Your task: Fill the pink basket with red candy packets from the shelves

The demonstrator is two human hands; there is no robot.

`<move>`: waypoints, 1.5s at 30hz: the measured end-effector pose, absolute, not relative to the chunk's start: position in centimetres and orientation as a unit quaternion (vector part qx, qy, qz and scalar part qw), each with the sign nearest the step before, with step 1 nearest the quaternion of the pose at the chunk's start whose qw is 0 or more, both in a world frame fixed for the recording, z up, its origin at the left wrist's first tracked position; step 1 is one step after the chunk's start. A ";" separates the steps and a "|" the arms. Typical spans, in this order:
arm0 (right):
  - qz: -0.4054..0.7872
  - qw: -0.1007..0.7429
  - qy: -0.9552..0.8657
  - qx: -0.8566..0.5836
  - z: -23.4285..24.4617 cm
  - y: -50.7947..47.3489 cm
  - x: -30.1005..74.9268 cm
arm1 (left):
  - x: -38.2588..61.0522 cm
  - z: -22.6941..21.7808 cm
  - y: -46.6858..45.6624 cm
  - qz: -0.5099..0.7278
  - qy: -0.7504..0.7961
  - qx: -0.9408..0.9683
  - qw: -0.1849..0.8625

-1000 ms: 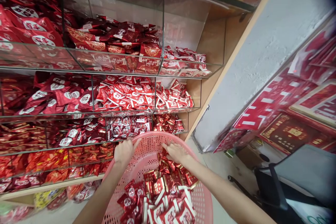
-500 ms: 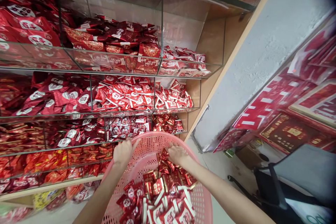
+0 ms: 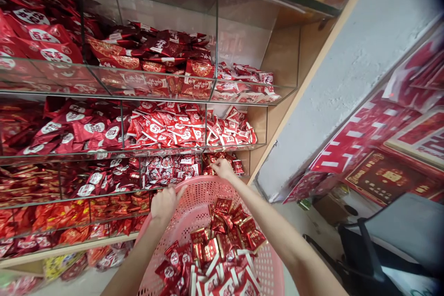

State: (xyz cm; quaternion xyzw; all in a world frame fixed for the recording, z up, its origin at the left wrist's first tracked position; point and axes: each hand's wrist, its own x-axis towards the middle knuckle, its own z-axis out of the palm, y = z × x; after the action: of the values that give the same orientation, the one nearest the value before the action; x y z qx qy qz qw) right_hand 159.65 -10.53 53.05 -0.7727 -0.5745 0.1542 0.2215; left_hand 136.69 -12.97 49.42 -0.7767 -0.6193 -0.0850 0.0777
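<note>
My left hand grips the far rim of a pink perforated plastic basket, fingers curled over the edge. The basket holds a heap of small red and gold candy packets. My right hand reaches past the basket into the rightmost glass bin of the third shelf, fingers closed among the small red packets there; what they pinch is hidden. The glass shelving in front is filled with red sweets in several rows of bins.
A grey concrete pillar stands right of the shelving. Red printed cards and framed red-gold sheets lean at the far right. A dark chair sits at lower right. Yellow and red bags lie under the lowest shelf.
My right hand has left the packets in the basket and moved up and forward into the right bin of the third shelf. My left hand stays on the rim.
</note>
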 end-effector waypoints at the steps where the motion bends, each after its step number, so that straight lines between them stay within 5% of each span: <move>1: 0.170 0.239 -0.550 -0.782 52.4 -9.6 159.5 | 136.7 49.4 -12.9 -0.087 -0.618 -0.778 0.080; 10: 0.316 0.419 -0.413 -0.744 49.4 -6.8 158.9 | 136.6 49.2 -12.9 -0.080 -0.616 -0.779 0.083; 23: 0.439 0.575 -0.376 -0.579 53.9 -15.3 164.2 | 136.8 49.8 -13.1 -0.081 -0.623 -0.775 0.065; 27: 0.467 0.515 -0.460 -0.552 54.1 -19.0 165.0 | 136.7 49.9 -13.1 -0.077 -0.618 -0.780 0.064; 33: 0.317 0.330 -0.691 -0.559 54.0 -20.7 165.8 | 136.7 50.4 -13.3 -0.073 -0.612 -0.785 0.057; 40: 0.431 0.153 -0.662 -0.594 53.9 -20.3 164.4 | 136.7 50.3 -13.3 -0.076 -0.612 -0.784 0.073; 45: 0.345 0.039 -0.723 -0.597 54.0 -19.7 164.2 | 136.7 50.1 -13.3 -0.085 -0.609 -0.784 0.086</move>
State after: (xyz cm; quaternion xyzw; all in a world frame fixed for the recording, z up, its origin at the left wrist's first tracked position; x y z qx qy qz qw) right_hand 164.19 -19.75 53.96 -0.5970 -0.7232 0.3452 0.0386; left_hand 136.70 -13.32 50.06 -0.7837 -0.6093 -0.0851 0.0855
